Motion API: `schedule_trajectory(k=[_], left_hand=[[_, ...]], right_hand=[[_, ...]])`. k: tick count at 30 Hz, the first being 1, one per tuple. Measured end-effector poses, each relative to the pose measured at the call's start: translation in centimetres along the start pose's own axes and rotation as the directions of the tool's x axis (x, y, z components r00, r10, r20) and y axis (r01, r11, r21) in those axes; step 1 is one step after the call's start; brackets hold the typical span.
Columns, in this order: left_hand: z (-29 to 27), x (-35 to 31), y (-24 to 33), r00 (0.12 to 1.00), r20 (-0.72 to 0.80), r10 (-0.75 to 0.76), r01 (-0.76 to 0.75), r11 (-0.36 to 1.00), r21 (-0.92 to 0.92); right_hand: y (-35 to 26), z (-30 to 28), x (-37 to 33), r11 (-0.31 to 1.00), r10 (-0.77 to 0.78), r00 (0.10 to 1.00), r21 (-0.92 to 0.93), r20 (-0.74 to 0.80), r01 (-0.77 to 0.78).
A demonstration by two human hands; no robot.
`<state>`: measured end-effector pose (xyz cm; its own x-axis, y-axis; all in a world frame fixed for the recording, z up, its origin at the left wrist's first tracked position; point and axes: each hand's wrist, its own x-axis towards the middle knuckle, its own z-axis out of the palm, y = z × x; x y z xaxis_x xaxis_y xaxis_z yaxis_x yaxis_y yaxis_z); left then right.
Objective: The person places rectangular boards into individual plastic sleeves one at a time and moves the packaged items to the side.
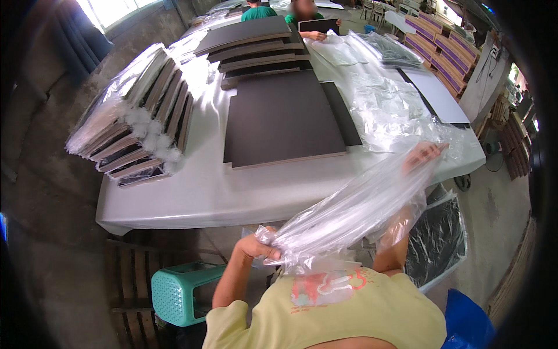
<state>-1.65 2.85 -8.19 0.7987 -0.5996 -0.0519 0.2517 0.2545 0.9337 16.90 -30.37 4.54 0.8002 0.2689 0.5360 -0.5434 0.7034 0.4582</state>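
Observation:
A clear plastic bag [349, 212] is stretched in front of me, slanting from lower left to upper right past the table's near edge. My left hand [258, 245] is closed on its gathered lower-left end. At the upper-right end, my right hand [423, 156] shows through the film with its fingers curled on the plastic; whether it is inside the bag or behind it I cannot tell. Beyond the bag, dark flat panels [282, 119] with brown edges lie in an uneven stack on the table, touched by neither hand.
Plastic-wrapped panels [136, 116] lean in a row at the table's left. Loose clear film [381, 99] and a white sheet [436, 96] lie on the right of the white-covered table [192, 200]. Below are a green stool [174, 296] and a wrapped dark panel [436, 241]. Two people work at the far end.

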Motion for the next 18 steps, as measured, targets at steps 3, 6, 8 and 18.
schedule_trajectory(k=[3,6,8,18], left_hand=[[-0.2,-2.4,0.0,0.639,-0.665,0.386,-0.601,0.79,-0.119],[3.3,-1.4,7.9,0.082,-0.962,0.259,-0.768,0.632,0.104],[3.9,-0.4,12.2,-0.045,-0.963,0.266,-0.824,0.536,0.186],[-0.3,0.6,5.9,0.08,-0.849,0.522,-0.98,0.195,0.027]], right_hand=[[0.2,-2.8,-3.5,0.713,-0.09,0.96,-0.69,-0.265,-0.123],[0.0,-5.4,-8.0,0.018,0.286,0.562,-0.582,-0.776,-0.813],[-0.1,-5.9,-9.0,-0.342,0.431,0.276,-0.439,-0.859,-0.831],[6.0,-4.2,-0.5,0.976,0.109,0.957,-0.155,-0.268,-0.154]])
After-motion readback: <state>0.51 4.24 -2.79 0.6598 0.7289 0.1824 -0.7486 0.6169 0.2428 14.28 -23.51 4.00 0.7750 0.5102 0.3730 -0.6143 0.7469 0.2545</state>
